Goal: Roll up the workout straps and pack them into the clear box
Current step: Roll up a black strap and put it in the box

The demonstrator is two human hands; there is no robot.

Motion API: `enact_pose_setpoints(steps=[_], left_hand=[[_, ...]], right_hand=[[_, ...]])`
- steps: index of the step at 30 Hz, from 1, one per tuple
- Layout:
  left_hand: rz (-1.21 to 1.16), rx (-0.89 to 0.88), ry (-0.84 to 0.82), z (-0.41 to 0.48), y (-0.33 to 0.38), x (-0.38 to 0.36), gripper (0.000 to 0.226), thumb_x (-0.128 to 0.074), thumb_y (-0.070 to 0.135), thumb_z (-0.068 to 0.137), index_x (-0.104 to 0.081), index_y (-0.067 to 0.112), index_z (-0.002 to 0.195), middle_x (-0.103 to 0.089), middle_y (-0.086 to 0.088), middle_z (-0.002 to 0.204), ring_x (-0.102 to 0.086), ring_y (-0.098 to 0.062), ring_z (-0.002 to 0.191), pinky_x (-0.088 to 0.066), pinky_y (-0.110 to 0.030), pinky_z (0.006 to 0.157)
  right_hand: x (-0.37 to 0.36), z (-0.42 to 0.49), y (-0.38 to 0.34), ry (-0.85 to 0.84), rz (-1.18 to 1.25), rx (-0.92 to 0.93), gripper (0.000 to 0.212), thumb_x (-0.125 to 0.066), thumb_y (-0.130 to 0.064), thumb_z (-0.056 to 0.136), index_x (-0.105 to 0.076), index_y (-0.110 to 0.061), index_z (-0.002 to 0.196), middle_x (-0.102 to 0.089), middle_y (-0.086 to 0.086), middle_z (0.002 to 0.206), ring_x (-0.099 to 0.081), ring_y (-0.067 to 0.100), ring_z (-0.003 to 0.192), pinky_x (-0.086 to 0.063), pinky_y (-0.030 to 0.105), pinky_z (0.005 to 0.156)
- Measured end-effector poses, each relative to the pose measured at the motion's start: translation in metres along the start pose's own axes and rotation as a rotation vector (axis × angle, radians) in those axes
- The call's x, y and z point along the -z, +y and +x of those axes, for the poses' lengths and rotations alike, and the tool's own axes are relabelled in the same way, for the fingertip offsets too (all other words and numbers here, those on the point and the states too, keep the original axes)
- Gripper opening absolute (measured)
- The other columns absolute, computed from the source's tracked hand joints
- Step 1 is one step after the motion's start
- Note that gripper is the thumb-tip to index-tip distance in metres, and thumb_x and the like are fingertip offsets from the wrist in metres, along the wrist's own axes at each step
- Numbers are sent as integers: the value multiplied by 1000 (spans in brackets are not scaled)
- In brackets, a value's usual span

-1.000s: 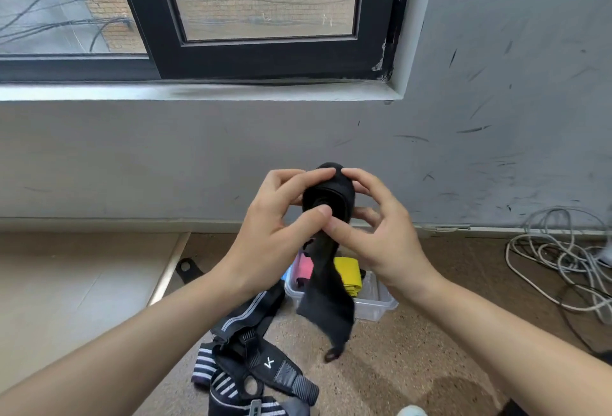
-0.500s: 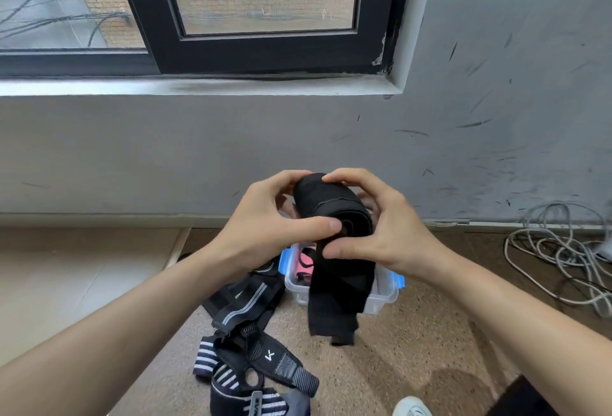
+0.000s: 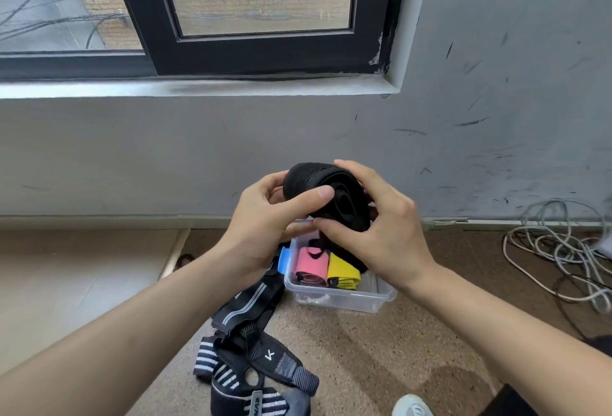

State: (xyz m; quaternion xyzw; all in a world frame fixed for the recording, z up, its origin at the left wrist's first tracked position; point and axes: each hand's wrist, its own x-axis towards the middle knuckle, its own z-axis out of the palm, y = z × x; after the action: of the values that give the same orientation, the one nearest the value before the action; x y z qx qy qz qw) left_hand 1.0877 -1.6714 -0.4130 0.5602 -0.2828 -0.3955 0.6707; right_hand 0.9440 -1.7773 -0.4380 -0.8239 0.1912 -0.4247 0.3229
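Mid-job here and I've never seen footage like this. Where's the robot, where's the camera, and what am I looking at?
There is no robot: a person works with bare hands, and this single picture comes from a camera on their head, looking forward and down. The left hand and right hand both grip a black strap wound into a roll, held above a clear box on the floor. A pink roll and a yellow roll lie inside it. Loose striped straps lie on the floor left of the box, white cables off to the right.
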Motion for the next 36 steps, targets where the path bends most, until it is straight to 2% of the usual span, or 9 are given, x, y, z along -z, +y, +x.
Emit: enact_pose_setpoints(steps=[5,8,12,15,19,28,32,34,36], left_hand=[[251,-31,21,3,12,7,45,-75,48,82,-75,20,116,-74,3,105,-62,-11,86,-59,-28,70],[467,-74,36,6,15,13,85,-79,64,61,-61,32,138,-67,12,128,-65,1,110,-53,-26,91],[587,-53,22,5,6,3,122,-86,68,41,-45,33,151,-66,13,127,-67,-1,114,-52,-29,102],[623,-100,88,7,1,3,104,-90,64,41,-61,33,136,-73,9,118,-70,-9,111,-55,-39,103],[543,-121,92,11,-1,9,72,-90,54,48,-74,33,116,-79,3,104,-75,-16,101,-59,-46,95],[303,-75,207,7,-11,0,71,-92,54,49,-76,26,112,-80,1,102,-76,-21,101,-58,-50,96],[419,-130,187,3,-4,-3,74,-86,70,53,-73,32,115,-77,8,105,-74,-10,101,-59,-37,91],[440,-143,115,4,5,1,56,-79,70,70,-74,34,112,-76,8,107,-71,-4,99,-55,-32,88],[465,-135,38,6,15,8,35,-72,54,87,-73,34,116,-72,10,115,-68,3,101,-49,-26,89]], right_hand=[[10,10,0,10,275,-146,49,-84,-11,79,-67,-21,124,-74,-10,109,-69,8,106,-56,34,94],[11,12,4,13,268,-148,49,-85,-10,78,-68,-22,123,-74,-9,110,-69,10,106,-55,33,94],[-2,2,4,-6,37,29,58,-81,-15,75,-65,-20,131,-68,-3,111,-64,6,104,-51,23,90],[-5,-3,6,-76,-37,115,73,-76,-17,76,-53,-26,145,-59,-2,120,-59,4,108,-46,15,92],[-3,0,9,-145,4,155,67,-79,-16,79,-56,-23,142,-53,2,133,-55,6,122,-45,19,102],[-10,-3,2,-75,321,-98,57,-90,-19,73,-68,-26,125,-61,-3,119,-65,18,112,-57,39,91],[-3,4,0,-50,507,-223,42,-82,-5,81,-71,-22,117,-67,-1,110,-73,20,95,-62,45,83],[5,10,6,-109,664,-313,40,-77,-2,83,-68,-19,118,-67,1,112,-73,23,83,-64,43,71],[11,14,13,-175,797,-349,42,-75,-6,83,-65,-19,121,-64,10,121,-73,27,87,-62,40,73]])
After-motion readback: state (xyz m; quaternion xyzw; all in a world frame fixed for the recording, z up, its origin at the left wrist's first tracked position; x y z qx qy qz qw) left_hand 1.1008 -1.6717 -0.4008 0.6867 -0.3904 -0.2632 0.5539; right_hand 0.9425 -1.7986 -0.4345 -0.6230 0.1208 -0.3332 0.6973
